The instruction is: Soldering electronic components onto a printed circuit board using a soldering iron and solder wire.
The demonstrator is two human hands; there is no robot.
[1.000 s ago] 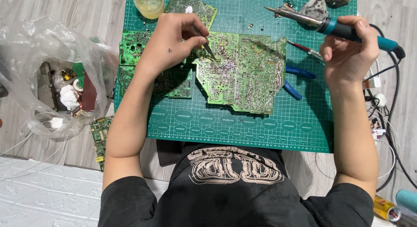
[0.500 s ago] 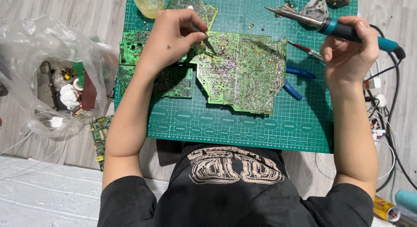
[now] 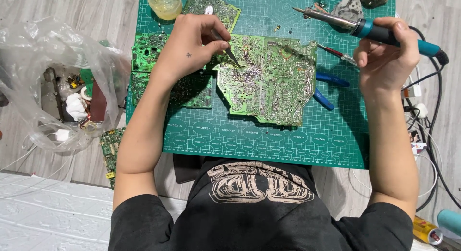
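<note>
Head view, looking down. My left hand [image 3: 192, 44] pinches a pair of tweezers [image 3: 228, 48] between thumb and fingers; the fingers are closed on the shaft, and the tips slant down to the upper left part of the large green circuit board [image 3: 269, 83]. That board lies solder side up at the middle of the green cutting mat [image 3: 269, 140], just right of and below my left fingers, its left edge overlapping smaller circuit boards [image 3: 149, 54] that lie under my left wrist.

My right hand [image 3: 386, 59] is closed around the teal grip of a soldering iron [image 3: 365, 28], held above the mat, well right of the board; the metal tip points left and is clear of the board's upper right corner. Blue-handled pliers [image 3: 329, 85] lie on the mat between the board's right edge and my right hand.

A yellowish jar [image 3: 164, 4] stands at the mat's top edge above my left hand. A clear plastic bag [image 3: 53, 83] of parts sits on the floor, left of the mat.
</note>
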